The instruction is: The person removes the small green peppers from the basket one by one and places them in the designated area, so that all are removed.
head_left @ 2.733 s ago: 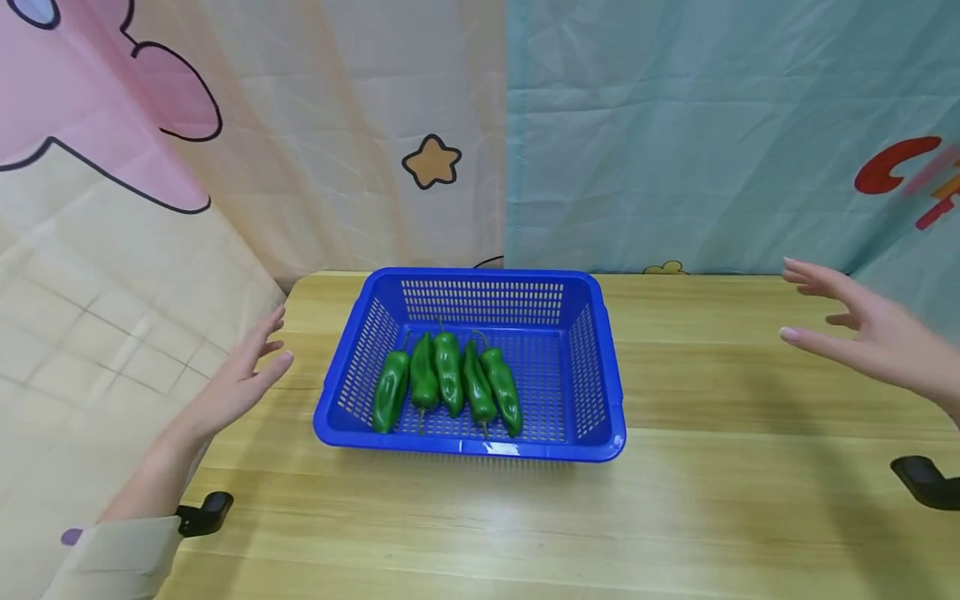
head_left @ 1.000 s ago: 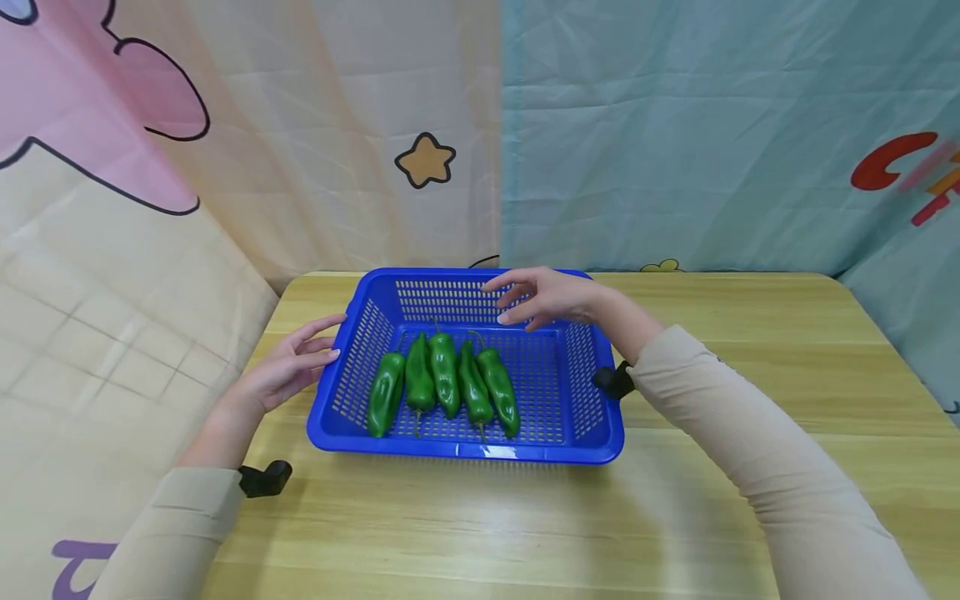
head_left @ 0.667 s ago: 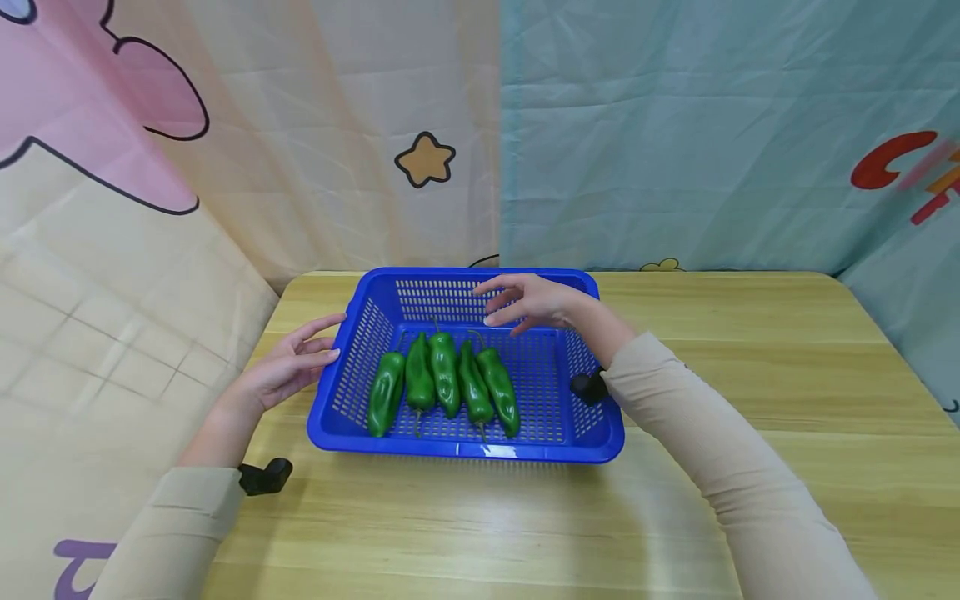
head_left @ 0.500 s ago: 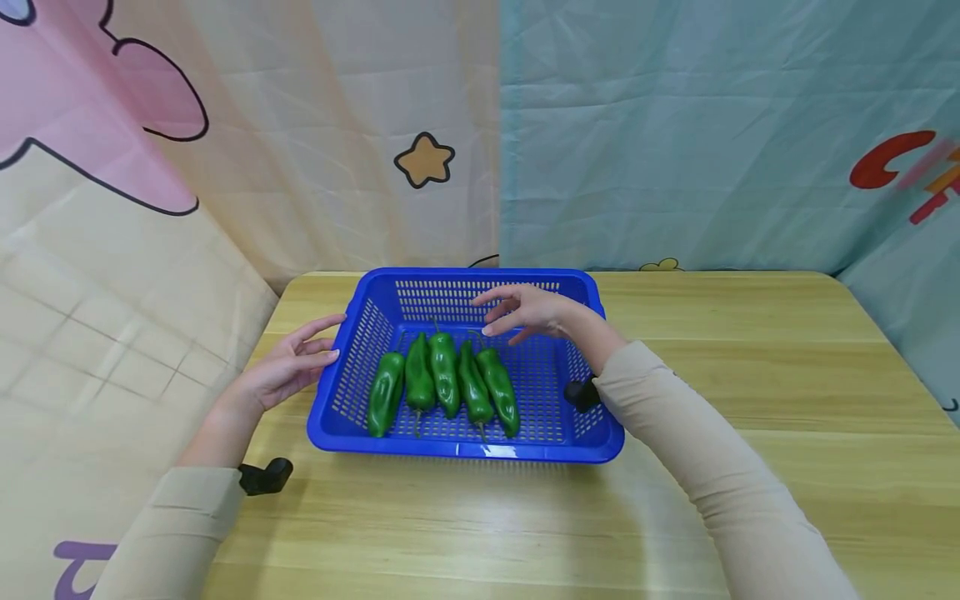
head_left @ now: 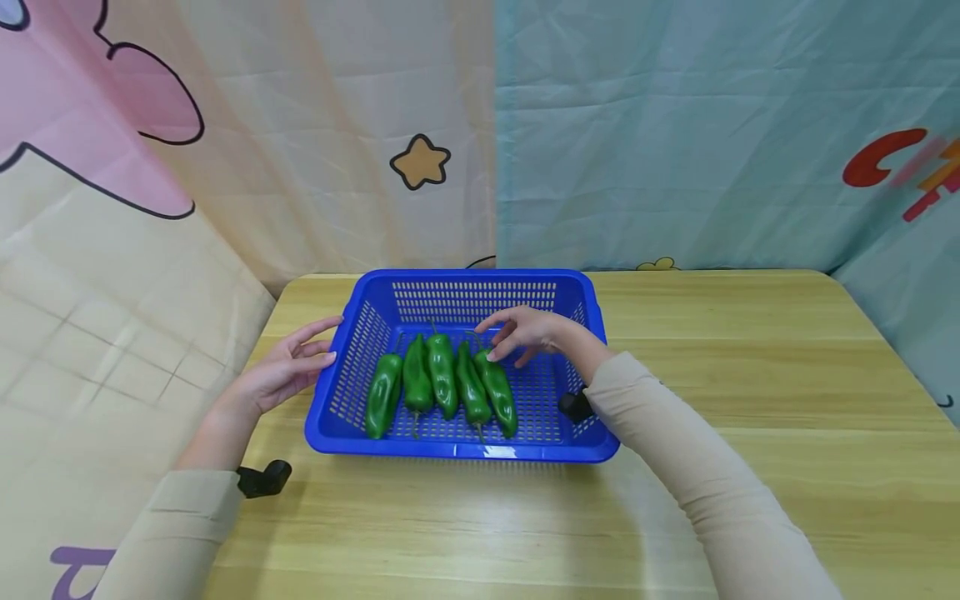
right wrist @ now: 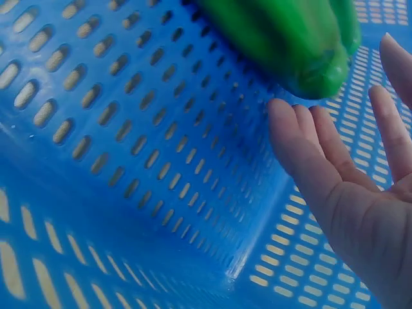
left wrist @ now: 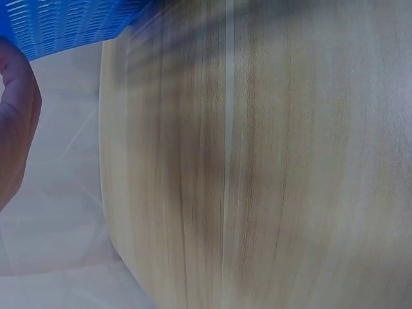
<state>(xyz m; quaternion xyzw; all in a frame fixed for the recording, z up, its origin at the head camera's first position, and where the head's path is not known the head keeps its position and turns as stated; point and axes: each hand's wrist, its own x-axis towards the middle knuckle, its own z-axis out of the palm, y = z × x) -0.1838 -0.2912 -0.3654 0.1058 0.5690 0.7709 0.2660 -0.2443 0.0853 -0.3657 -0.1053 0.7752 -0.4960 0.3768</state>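
Observation:
Several long green peppers (head_left: 441, 375) lie side by side in the left and middle of a blue plastic basket (head_left: 465, 451). My left hand (head_left: 288, 367) rests its fingertips against the basket's left rim, fingers extended. In the left wrist view, part of that hand (left wrist: 16, 112) shows beside the basket's slotted wall (left wrist: 71, 26). My right hand (head_left: 525, 333) reaches down into the basket, its fingertips at the upper end of the rightmost pepper (head_left: 497, 393). From the right wrist, the fingers (right wrist: 306, 148) appear spread and loosely bent near a pepper's end (right wrist: 315, 71), with nothing gripped.
The basket stands on a light wooden table (head_left: 450, 525), near its back edge. Behind hangs a printed curtain (head_left: 645, 142), and another patterned cloth (head_left: 112, 333) borders the left side. Black wrist mounts (head_left: 264, 479) stick out below the hands.
My left hand came in from the left to the basket's rim, then stayed. The right hand swung in from the far right, then lowered to the rightmost pepper. The peppers stayed put.

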